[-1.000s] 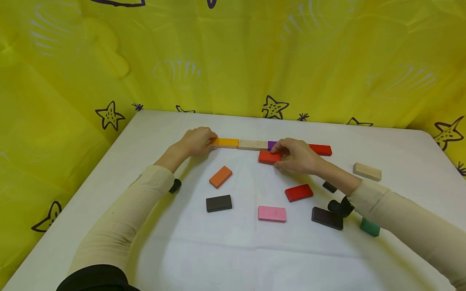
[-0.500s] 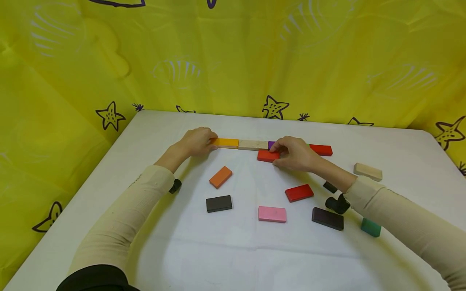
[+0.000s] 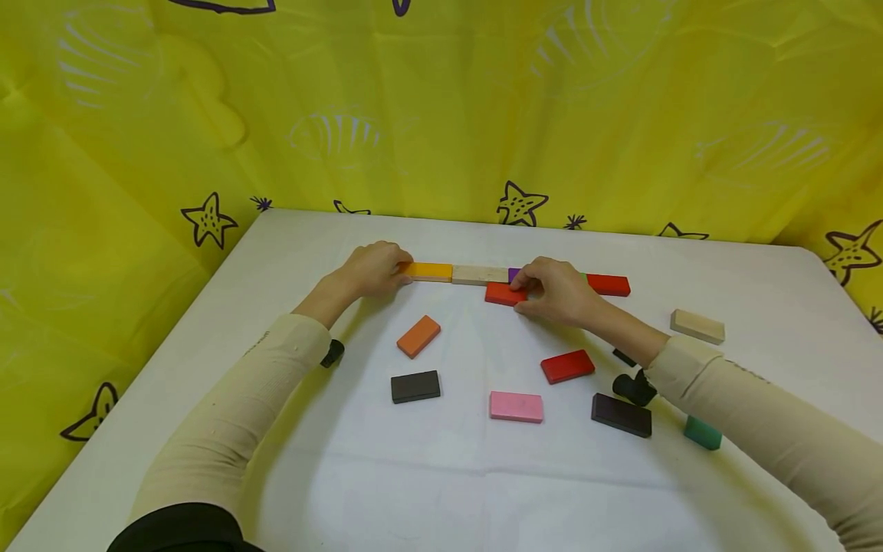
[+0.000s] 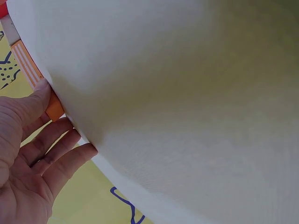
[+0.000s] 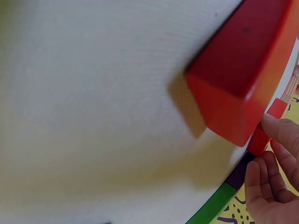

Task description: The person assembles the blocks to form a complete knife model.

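A row of small rectangular blocks lies across the far part of the table. My left hand (image 3: 375, 270) pinches the left end of the yellow-orange block (image 3: 429, 271), thumb on one side in the left wrist view. Right of it come a plain wooden block (image 3: 480, 274), a purple block (image 3: 513, 274) mostly behind my right hand, a green block (image 5: 212, 205) and a red end block (image 3: 609, 285). My right hand (image 3: 557, 291) pinches the right end of another red block (image 3: 501, 294), on the near side of the row against the wooden and purple blocks.
Loose blocks lie nearer: orange (image 3: 418, 336), black (image 3: 415, 386), pink (image 3: 516, 407), red (image 3: 568, 366), dark (image 3: 622, 415) and green (image 3: 703, 432). A wooden block (image 3: 697, 326) is at the right. Yellow patterned cloth (image 3: 441, 115) hangs behind the white table (image 3: 414, 491).
My right hand has slid the red block slightly left and away from me, closer to the row. The left hand stays in place on the yellow-orange block.
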`<state>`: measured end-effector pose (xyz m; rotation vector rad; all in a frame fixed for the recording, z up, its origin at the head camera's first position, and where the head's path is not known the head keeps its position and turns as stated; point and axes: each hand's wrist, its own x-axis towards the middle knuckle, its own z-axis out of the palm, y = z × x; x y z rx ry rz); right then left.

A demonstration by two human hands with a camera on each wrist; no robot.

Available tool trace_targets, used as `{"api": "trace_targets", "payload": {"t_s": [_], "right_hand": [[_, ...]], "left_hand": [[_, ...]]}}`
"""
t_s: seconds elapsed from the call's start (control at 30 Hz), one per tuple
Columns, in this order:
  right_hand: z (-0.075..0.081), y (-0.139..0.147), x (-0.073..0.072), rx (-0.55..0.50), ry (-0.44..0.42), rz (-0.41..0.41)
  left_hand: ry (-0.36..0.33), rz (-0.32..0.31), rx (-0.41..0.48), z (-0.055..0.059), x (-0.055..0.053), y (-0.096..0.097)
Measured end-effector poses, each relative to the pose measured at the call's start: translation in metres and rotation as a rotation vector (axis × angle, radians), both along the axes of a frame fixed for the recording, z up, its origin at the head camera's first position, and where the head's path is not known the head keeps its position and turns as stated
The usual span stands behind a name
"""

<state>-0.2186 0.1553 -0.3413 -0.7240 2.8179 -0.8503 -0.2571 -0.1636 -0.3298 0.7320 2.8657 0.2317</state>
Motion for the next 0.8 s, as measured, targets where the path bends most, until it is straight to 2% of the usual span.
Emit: {"api": "trace_targets", "payload": {"t_s": [0.53, 0.8], "right_hand": [[0.001, -0.002, 0.001, 0.003, 0.013, -0.022], [0.009, 0.002, 0.012, -0.044, -0.028, -0.049]], "left_hand": [[0.009, -0.004, 0.01, -0.002, 0.0, -0.001], [0.008, 0.002, -0.005, -0.001, -0.001, 0.0]]}}
